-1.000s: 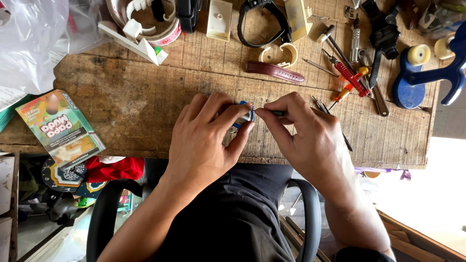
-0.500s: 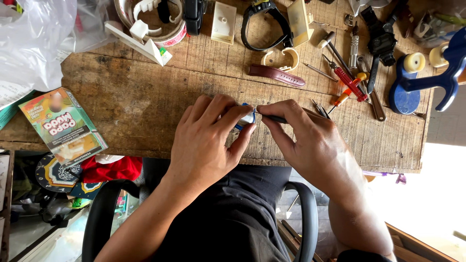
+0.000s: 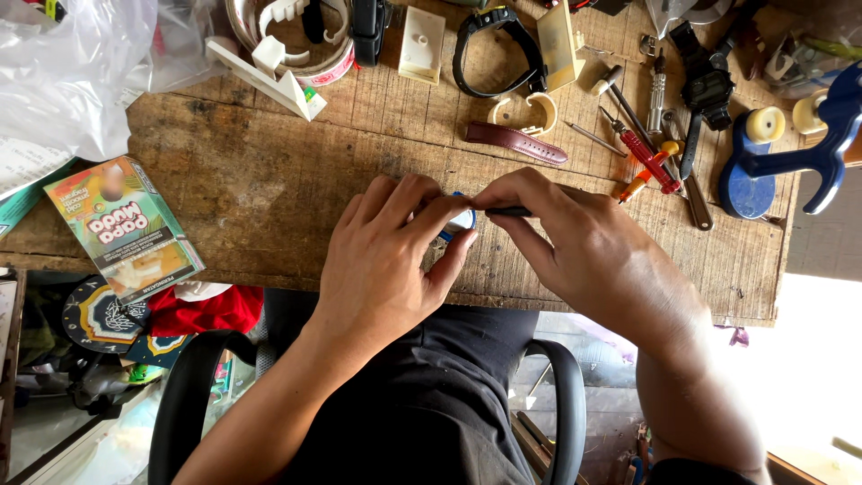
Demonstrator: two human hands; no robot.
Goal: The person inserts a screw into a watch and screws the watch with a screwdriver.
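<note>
Two hands meet over a small round blue-rimmed watch case [image 3: 460,218], which sits at the near middle of the wooden worktop [image 3: 269,180], close to its front edge. The left hand [image 3: 395,260] is closed around the case, fingers curled over the top and thumb pressing up from below, so only a sliver of the blue rim and pale face shows. The right hand [image 3: 584,247] is pinched shut on a thin dark tool [image 3: 507,212], its tip lying against the case between the two sets of fingertips; what the tip touches is hidden.

Further out on the worktop lie a brown leather strap [image 3: 516,144], a black watch with a looped band [image 3: 498,45], a red-handled screwdriver [image 3: 648,151], a blue clamp-like press [image 3: 790,148] at the right, a roll of tape [image 3: 296,40] and a clear plastic bag [image 3: 81,72] at the far left, with a green and orange carton [image 3: 121,224] near the left edge.

As a judgement: the thin tool could slip off the smooth case under pressure and scratch the face or jab the left thumb, since the fingers sit right by the tip. A small part freed near the front edge could also roll off onto the lap or the black chair [image 3: 202,377] below
</note>
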